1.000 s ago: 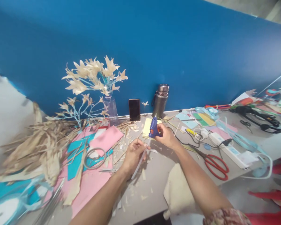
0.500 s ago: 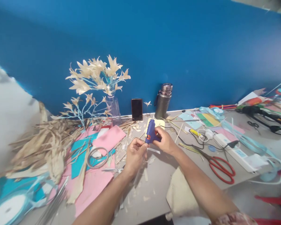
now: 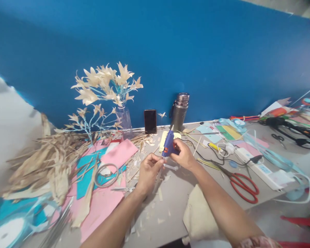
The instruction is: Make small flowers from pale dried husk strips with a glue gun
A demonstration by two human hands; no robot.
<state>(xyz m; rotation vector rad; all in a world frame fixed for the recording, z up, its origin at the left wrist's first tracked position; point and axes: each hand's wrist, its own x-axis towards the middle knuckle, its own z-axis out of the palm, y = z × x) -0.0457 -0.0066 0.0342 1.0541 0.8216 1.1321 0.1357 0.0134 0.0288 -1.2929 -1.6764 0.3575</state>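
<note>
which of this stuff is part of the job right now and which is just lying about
In the job:
- glue gun, in the right grip
- pale stick, in the left grip behind the gun

Apparently just lying about:
- phone
- flask
- red-handled scissors
- grey ring
- small black scissors

A grey table (image 3: pixel 170 203) bears red-handled scissors (image 3: pixel 232 176) and scraps (image 3: pixel 160 194)

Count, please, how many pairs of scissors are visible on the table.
3: red-handled scissors right of the right hand, small black scissors farther right, and silver scissors, partly covered, left of the left hand. More may be hidden.
</note>
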